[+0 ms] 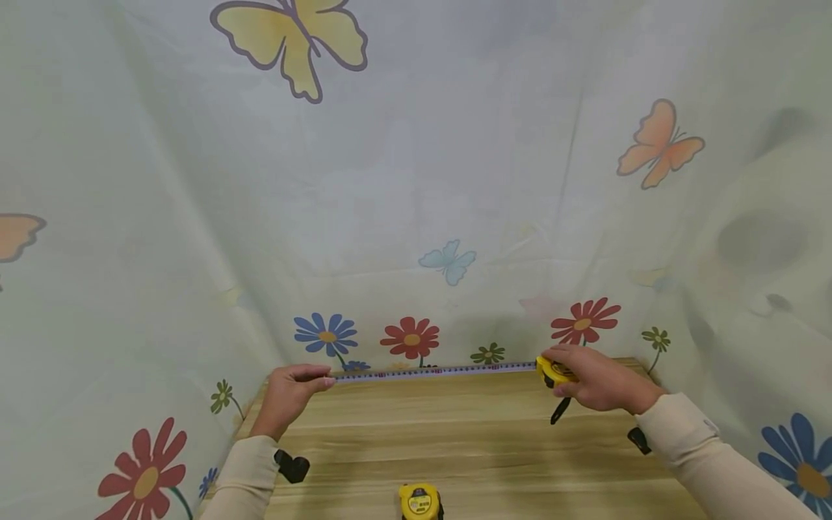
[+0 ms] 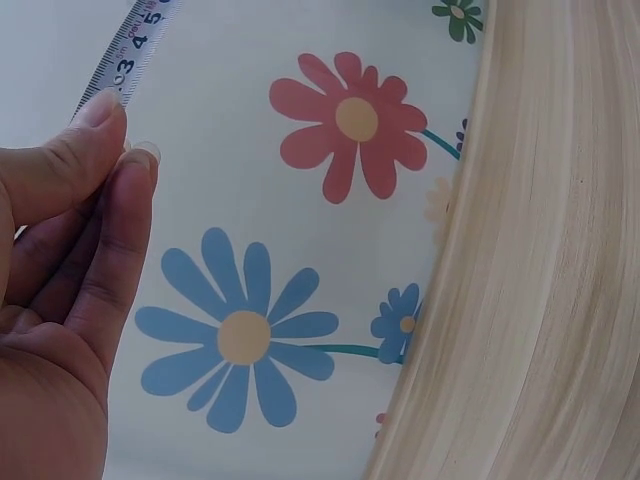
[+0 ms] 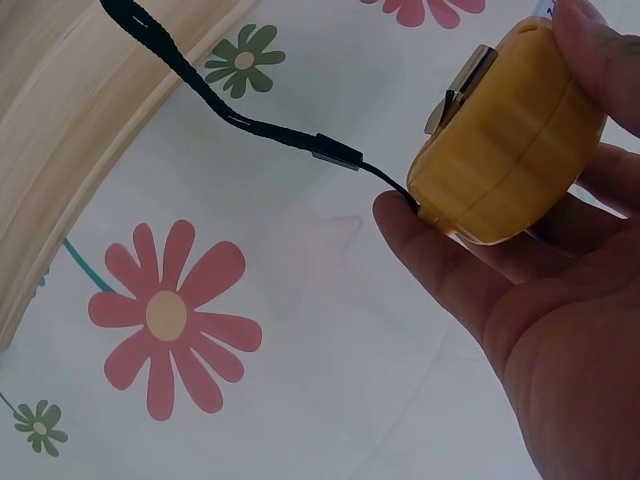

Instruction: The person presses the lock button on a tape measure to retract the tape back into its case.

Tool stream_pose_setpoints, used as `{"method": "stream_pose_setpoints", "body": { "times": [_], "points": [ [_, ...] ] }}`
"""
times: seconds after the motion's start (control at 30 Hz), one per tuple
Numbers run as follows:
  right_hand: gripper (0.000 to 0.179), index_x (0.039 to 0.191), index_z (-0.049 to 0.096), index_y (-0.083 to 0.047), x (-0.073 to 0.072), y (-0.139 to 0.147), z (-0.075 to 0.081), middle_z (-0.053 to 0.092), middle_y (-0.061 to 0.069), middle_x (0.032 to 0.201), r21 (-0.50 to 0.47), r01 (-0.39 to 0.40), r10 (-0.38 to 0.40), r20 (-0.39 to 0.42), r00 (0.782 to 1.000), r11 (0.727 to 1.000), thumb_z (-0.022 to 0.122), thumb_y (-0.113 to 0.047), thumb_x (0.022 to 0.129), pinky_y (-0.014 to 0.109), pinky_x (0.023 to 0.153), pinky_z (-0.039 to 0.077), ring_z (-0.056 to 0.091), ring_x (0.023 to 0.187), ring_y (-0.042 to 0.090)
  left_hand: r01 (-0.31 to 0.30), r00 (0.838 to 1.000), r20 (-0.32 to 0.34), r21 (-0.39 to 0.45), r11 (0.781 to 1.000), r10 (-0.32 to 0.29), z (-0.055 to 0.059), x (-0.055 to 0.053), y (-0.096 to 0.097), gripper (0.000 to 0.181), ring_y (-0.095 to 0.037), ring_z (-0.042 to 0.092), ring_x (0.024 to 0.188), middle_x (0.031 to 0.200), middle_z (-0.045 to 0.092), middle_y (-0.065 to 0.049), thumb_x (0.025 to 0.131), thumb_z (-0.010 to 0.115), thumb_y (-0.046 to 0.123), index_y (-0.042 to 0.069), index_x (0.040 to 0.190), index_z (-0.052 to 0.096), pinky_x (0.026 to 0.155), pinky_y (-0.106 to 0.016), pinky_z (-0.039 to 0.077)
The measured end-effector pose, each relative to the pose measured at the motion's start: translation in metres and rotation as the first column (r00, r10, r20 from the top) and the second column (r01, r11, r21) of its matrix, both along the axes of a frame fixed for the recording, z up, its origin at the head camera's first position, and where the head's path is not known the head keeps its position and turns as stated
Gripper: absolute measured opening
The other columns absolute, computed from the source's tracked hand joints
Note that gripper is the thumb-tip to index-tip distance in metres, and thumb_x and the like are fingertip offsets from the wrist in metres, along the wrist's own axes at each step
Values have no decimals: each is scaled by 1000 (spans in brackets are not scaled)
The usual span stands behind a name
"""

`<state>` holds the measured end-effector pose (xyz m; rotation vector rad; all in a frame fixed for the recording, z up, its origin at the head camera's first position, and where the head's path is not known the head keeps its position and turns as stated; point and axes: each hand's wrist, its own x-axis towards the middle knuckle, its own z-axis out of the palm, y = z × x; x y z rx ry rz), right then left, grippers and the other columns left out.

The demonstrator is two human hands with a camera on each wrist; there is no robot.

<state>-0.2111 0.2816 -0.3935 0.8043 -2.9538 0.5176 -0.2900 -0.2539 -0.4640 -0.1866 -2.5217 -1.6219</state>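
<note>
My right hand (image 1: 594, 379) grips a yellow tape measure (image 1: 552, 371), its thumb on one side and fingers around the other in the right wrist view. A black wrist strap (image 3: 240, 118) hangs from the case. Out of the case runs a white blade (image 1: 435, 372) with printed numbers, stretched leftward nearly level. Its free end is pinched between thumb and fingers of my left hand (image 1: 292, 393); the very tip is hidden by them. In the left wrist view the blade (image 2: 135, 45) shows low numbers near the thumb.
A second yellow tape measure (image 1: 419, 501) lies on the wood-grain table (image 1: 455, 440) near the front. Behind the table and at both sides hangs a pale cloth (image 1: 416, 173) printed with flowers and butterflies. Its folds come down to the table's back edge.
</note>
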Motion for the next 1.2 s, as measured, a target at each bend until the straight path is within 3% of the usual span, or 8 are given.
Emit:
{"method": "stream_pose_setpoints", "body": {
  "times": [0.17, 0.4, 0.63, 0.9, 1.2],
  "points": [
    [51, 139, 59, 2, 1, -1, 0, 67, 14, 130, -6, 6, -6, 7, 1000, 1000, 76, -19, 96, 50, 96, 57, 64, 106, 20, -3, 1000, -2, -3, 1000, 3, -1, 0, 0, 28, -14, 74, 96, 112, 80, -10, 90, 84, 23, 10, 114, 81, 87, -29, 61],
    [50, 138, 60, 1, 1, -2, 1, 67, 11, 128, -16, -6, 6, 5, 1000, 1000, 76, -19, 96, 49, 95, 57, 62, 103, 17, -4, 1000, -2, -1, 1000, 4, -2, -1, -1, 28, -15, 74, 97, 112, 80, -10, 89, 85, 24, 11, 114, 81, 82, -21, 58],
    [50, 139, 60, 2, 2, -2, 2, 67, 11, 128, -22, -16, 16, -4, 1000, 1000, 76, -19, 96, 47, 94, 57, 63, 103, 17, -12, 1000, -3, -1, 1000, 12, -2, -1, -1, 29, -13, 74, 96, 112, 80, -10, 89, 85, 24, 10, 114, 81, 82, -21, 58],
    [49, 138, 60, 1, 1, -1, 2, 68, 8, 124, -32, -28, 28, -13, 1000, 999, 76, -18, 96, 42, 90, 58, 62, 100, 13, -16, 1000, -2, 0, 1000, 16, 0, 0, 0, 28, -12, 73, 95, 111, 80, -10, 89, 85, 24, 10, 114, 81, 87, -29, 61],
    [48, 137, 61, 0, 2, -1, 3, 69, 5, 120, -39, -36, 35, -13, 999, 999, 77, -18, 95, 40, 89, 59, 61, 98, 12, -22, 1000, -2, -11, 1000, 22, 1, 0, 3, 27, -14, 74, 96, 111, 80, -10, 90, 84, 21, 9, 113, 81, 82, -21, 58]
  ]
}}
